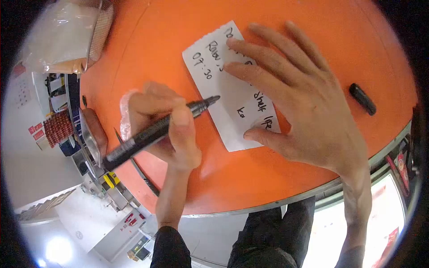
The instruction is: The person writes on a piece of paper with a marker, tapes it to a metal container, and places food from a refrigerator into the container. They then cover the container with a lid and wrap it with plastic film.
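My left hand [167, 120] is closed round a black marker [152, 134], its uncapped tip just over the left part of a white slip of paper [225, 105]. The slip has a torn upper edge and bears black handwriting, including "Rabu", "07:30" and "shelf life". Spread flat across the slip's right side, my right hand [308, 102] touches it with fingertips and thumb and hides part of the writing. A black marker cap [363, 99] lies on the orange table [277, 178], to the right of that hand.
A wire basket [99, 35] with clear plastic bags stands at the upper left. A metal tray [91, 134] sits by the left edge. Behind my left hand are crumpled clear plastic [126, 111] and a thin dark object [147, 181]. The table's metal rim [268, 204] curves before my body.
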A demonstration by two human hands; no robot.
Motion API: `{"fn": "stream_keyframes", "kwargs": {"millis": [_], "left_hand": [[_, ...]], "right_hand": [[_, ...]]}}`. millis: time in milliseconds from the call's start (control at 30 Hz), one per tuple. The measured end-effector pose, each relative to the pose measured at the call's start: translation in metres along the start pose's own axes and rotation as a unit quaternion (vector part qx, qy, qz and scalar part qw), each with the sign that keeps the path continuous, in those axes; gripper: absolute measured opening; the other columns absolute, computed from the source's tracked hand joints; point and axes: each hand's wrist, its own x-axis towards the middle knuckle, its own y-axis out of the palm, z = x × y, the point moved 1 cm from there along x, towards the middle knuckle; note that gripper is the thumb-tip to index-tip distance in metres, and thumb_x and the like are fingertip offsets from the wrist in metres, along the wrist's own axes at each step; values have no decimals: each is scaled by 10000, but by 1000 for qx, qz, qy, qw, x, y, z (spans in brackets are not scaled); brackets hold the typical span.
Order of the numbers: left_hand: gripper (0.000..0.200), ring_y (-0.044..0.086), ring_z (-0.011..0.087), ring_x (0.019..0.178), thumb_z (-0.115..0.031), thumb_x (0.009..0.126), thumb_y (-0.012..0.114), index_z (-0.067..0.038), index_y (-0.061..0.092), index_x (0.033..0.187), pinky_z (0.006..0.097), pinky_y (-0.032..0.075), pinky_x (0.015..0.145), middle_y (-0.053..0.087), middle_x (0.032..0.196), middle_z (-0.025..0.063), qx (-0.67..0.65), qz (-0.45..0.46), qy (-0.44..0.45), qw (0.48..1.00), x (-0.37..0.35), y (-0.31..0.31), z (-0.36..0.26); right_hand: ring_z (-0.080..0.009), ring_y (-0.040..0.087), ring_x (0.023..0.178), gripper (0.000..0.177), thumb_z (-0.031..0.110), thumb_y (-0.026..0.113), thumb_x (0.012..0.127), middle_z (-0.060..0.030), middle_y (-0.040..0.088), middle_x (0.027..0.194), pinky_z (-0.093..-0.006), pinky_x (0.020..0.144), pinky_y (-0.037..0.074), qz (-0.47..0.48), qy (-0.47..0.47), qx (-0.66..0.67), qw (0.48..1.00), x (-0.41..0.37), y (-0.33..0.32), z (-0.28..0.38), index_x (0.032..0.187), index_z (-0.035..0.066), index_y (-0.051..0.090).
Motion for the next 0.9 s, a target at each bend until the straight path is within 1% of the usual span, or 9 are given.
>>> {"fn": "stream_keyframes", "kwargs": {"millis": [33, 100, 233, 300, 367, 467, 533, 633, 900], "left_hand": [[266, 399, 110, 550, -221, 830, 654, -18, 483, 809, 260, 290, 509, 463, 621, 46, -2, -3, 5, 1000, -3, -1, -3], [290, 411, 113, 564, -246, 837, 658, -18, 481, 814, 259, 302, 519, 478, 637, 54, 12, -42, 4, 999, -9, -2, -3], [262, 487, 155, 634, -165, 807, 688, 22, 532, 904, 277, 371, 586, 540, 681, 86, 15, -8, -23, 1000, -6, 3, -4], [207, 496, 175, 627, -130, 776, 709, -6, 577, 876, 296, 386, 609, 565, 692, 75, 6, -1, -21, 1000, -9, -2, -5], [151, 492, 183, 616, -137, 750, 721, -58, 594, 777, 301, 377, 607, 566, 672, 51, 39, 80, -16, 996, -14, -5, -6], [149, 492, 182, 608, -161, 721, 730, -103, 593, 725, 311, 357, 630, 561, 647, 17, 59, 75, -28, 995, -14, -4, -3], [165, 488, 178, 608, -191, 712, 736, -120, 588, 727, 316, 342, 655, 552, 641, -4, 77, 90, -18, 993, -12, -3, -3], [166, 487, 180, 618, -192, 710, 734, -121, 585, 720, 317, 347, 650, 552, 642, -5, 82, 105, -16, 991, -10, -3, -4], [148, 481, 189, 633, -176, 704, 727, -118, 591, 708, 316, 356, 641, 552, 649, 0, 62, 88, -45, 993, -10, -1, -4]], "right_hand": [[-240, 360, 1372, 743, 206, 802, 520, -22, 500, 1399, -471, 1192, 190, 13, 46, 112, 993, 1, -6, 4, 1232, 166, 594], [-241, 358, 1373, 740, 216, 805, 525, -23, 496, 1402, -471, 1193, 186, 13, 48, 109, 993, 2, -8, 5, 1232, 167, 594], [-238, 351, 1377, 736, 230, 813, 535, -24, 484, 1412, -469, 1194, 180, 24, 52, 107, 993, 4, -12, 4, 1234, 169, 592], [-234, 352, 1377, 740, 227, 815, 527, -22, 484, 1414, -469, 1194, 182, 26, 48, 95, 994, 5, -12, 7, 1231, 171, 594], [-231, 353, 1377, 745, 224, 818, 519, -20, 484, 1415, -468, 1194, 185, 34, 49, 91, 994, 5, -11, 8, 1229, 173, 596], [-225, 356, 1376, 752, 215, 823, 494, -15, 493, 1410, -468, 1195, 193, 34, 47, 77, 995, 5, -6, 5, 1214, 177, 610], [-217, 353, 1380, 762, 208, 831, 472, -9, 499, 1408, -467, 1197, 199, -5, -30, -81, 996, 7, -1, 3, 1205, 184, 621], [-209, 342, 1388, 781, 213, 841, 456, -5, 499, 1408, -463, 1202, 193, 50, 47, 28, 997, 9, -11, 10, 1206, 194, 624], [-206, 340, 1391, 811, 190, 856, 430, 2, 495, 1413, -472, 1203, 186, 46, 55, 39, 997, 11, -15, 11, 1206, 215, 623]]}}
